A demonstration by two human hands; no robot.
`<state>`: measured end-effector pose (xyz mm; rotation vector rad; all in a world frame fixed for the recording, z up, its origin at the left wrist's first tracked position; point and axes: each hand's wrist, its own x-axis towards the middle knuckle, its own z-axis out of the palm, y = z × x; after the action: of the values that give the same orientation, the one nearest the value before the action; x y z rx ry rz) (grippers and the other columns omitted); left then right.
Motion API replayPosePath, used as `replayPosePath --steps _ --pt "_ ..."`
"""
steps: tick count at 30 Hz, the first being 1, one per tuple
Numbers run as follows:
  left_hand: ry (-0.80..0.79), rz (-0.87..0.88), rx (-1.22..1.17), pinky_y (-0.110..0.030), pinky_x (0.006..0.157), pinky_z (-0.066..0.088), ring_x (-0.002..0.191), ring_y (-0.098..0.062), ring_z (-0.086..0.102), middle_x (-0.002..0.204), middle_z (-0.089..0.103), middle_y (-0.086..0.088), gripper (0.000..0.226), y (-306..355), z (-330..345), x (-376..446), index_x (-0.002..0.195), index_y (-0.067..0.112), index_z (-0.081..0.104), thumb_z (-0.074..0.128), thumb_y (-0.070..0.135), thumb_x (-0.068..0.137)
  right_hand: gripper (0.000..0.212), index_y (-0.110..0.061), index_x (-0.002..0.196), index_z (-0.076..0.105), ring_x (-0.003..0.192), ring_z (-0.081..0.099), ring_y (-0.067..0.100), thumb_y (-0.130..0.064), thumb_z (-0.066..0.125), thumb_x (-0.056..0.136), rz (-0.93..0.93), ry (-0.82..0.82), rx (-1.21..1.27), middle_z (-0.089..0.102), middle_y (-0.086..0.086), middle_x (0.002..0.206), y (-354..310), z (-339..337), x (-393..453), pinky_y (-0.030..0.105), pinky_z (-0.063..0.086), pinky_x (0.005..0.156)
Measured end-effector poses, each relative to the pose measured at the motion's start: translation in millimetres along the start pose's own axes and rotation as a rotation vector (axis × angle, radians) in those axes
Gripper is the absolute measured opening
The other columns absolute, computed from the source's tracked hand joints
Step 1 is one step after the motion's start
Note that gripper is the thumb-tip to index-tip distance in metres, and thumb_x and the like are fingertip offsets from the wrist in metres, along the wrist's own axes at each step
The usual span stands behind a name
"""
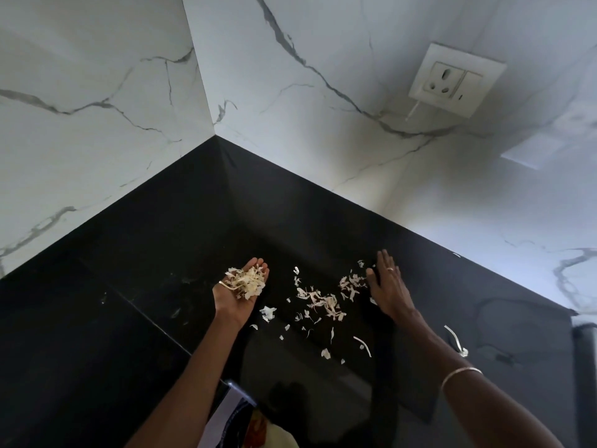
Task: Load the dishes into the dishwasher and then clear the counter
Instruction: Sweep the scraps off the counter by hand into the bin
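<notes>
My left hand (240, 294) is held palm up over the black counter (135, 302), cupped under a small heap of pale vegetable peelings (245, 282). More pale peel scraps (323, 302) lie scattered on the counter between my hands. My right hand (386, 286) lies flat, palm down, fingers together, at the right edge of the scattered scraps, close to the back wall. A ring sits on one of its fingers and a bangle on the wrist. No dishes or dishwasher are in view.
White marble-patterned walls (97, 124) meet in a corner behind the counter. A wall socket (457, 79) sits high on the right wall. A long pale strip (455, 341) lies to the right of my right forearm. The counter's front edge is near the bottom, with a colourful object (255, 428) below.
</notes>
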<state>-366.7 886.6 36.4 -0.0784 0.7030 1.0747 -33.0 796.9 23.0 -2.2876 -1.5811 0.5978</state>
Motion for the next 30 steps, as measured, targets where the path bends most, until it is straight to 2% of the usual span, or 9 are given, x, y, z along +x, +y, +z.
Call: replayPosePath --steps 3,8,11,14,17,19,21,25,30 --pt "-0.011 -0.008 0.0 -0.047 0.101 0.044 0.121 -0.039 0.054 0.13 0.058 -0.026 0.056 -2 1 0 0.122 -0.009 0.056 0.016 0.025 0.102 0.066 -0.016 0.157 0.004 0.15 -0.008 0.023 -0.045 0.029 0.103 -0.068 -0.104 -0.036 -0.008 0.004 0.162 -22 22 -14 0.042 -0.001 0.123" --pt "-0.035 -0.039 -0.001 -0.048 0.103 0.042 0.121 -0.04 0.054 0.13 0.057 -0.027 0.057 -4 7 3 0.121 -0.01 0.055 0.015 0.027 0.103 0.065 -0.019 0.156 0.001 0.149 -0.012 0.012 -0.051 0.022 0.103 -0.217 -0.165 -0.052 -0.009 -0.002 0.163 -62 62 -55 0.039 0.001 0.124" --pt "-0.054 -0.072 0.014 -0.049 0.106 0.04 0.12 -0.04 0.053 0.13 0.056 -0.027 0.057 -4 9 3 0.121 -0.01 0.055 0.016 0.028 0.103 0.061 -0.02 0.157 0.011 0.15 -0.003 0.007 -0.048 0.024 0.104 -0.165 -0.09 0.077 0.002 -0.005 0.164 -54 53 -63 0.035 0.005 0.125" --pt "-0.069 -0.1 0.05 -0.048 0.109 0.038 0.12 -0.04 0.053 0.13 0.056 -0.027 0.058 -5 8 1 0.121 -0.01 0.055 0.016 0.029 0.103 0.057 -0.013 0.155 0.023 0.151 0.002 0.014 -0.037 0.033 0.105 -0.006 0.101 0.063 0.01 0.002 0.163 -19 27 -69 0.031 0.003 0.122" --pt "-0.074 -0.118 0.079 -0.048 0.105 0.04 0.12 -0.039 0.053 0.129 0.057 -0.027 0.057 -7 9 -3 0.121 -0.01 0.055 0.016 0.028 0.103 0.059 -0.009 0.151 0.032 0.15 0.01 0.03 -0.043 0.029 0.103 0.257 0.257 -0.141 0.017 0.015 0.162 35 10 -85 0.046 0.012 0.121" --pt "-0.077 -0.129 0.081 -0.047 0.106 0.04 0.121 -0.039 0.053 0.128 0.058 -0.027 0.056 -8 8 -7 0.121 -0.01 0.055 0.017 0.027 0.102 0.064 -0.008 0.152 0.027 0.149 0.007 0.037 -0.049 0.028 0.102 0.488 0.272 -0.192 0.015 0.02 0.161 64 5 -103 0.053 0.011 0.119" --pt "-0.086 -0.141 0.079 -0.048 0.105 0.041 0.12 -0.04 0.053 0.127 0.058 -0.027 0.055 -7 6 -11 0.121 -0.01 0.055 0.018 0.026 0.102 0.07 -0.004 0.153 0.021 0.149 0.006 0.039 -0.05 0.031 0.101 0.611 0.253 -0.16 0.013 0.024 0.16 77 6 -118 0.053 0.011 0.119" --pt "-0.078 -0.156 0.107 -0.047 0.102 0.043 0.119 -0.039 0.054 0.123 0.061 -0.026 0.055 -7 2 -15 0.119 -0.01 0.056 0.018 0.025 0.102 0.066 0.005 0.149 0.026 0.147 0.017 0.039 -0.039 0.037 0.102 0.5 0.279 -0.105 0.022 0.025 0.158 57 23 -122 0.049 0.021 0.119" --pt "-0.099 -0.186 0.124 -0.047 0.102 0.042 0.12 -0.039 0.054 0.124 0.06 -0.026 0.055 -9 2 -17 0.119 -0.01 0.056 0.018 0.026 0.102 0.068 0.003 0.153 0.015 0.15 0.007 0.033 -0.04 0.034 0.103 0.372 0.229 -0.033 0.01 0.02 0.162 -33 67 -112 0.042 0.01 0.122"
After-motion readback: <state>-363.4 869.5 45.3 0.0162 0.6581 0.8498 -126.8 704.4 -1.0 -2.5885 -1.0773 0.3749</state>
